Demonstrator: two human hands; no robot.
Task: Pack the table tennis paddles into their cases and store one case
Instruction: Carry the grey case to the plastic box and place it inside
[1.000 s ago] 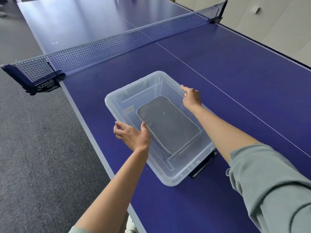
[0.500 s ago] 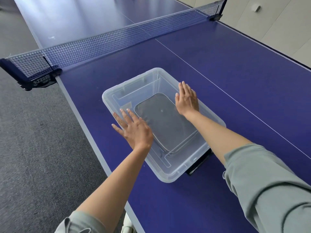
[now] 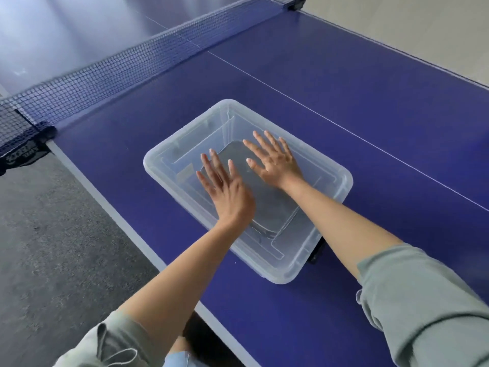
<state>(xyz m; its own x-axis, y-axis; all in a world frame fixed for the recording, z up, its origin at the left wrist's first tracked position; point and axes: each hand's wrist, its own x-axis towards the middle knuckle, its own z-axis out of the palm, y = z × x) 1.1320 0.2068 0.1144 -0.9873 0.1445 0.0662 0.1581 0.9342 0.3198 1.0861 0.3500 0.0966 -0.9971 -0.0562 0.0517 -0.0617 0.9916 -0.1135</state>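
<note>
Your left hand and right hand lie flat, fingers spread, gripping nothing, on the lid of the clear bin near the table's left edge. The grey case lies directly beneath them, long axis toward the net.

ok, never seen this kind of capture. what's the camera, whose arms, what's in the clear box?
No robot here: a person wears one wide-angle camera on the head, which looks forward and down, so both arms enter from the bottom edge. The left hand and right hand lie flat, fingers straight and spread, on the lid of a clear plastic bin; neither grips anything. Through the lid shows a grey paddle case, which lies flat in the bin. The bin stands on a blue table tennis table, near its left edge, on the near side of the net. Something dark pokes out from under the bin's near right corner; what it is cannot be told.
</note>
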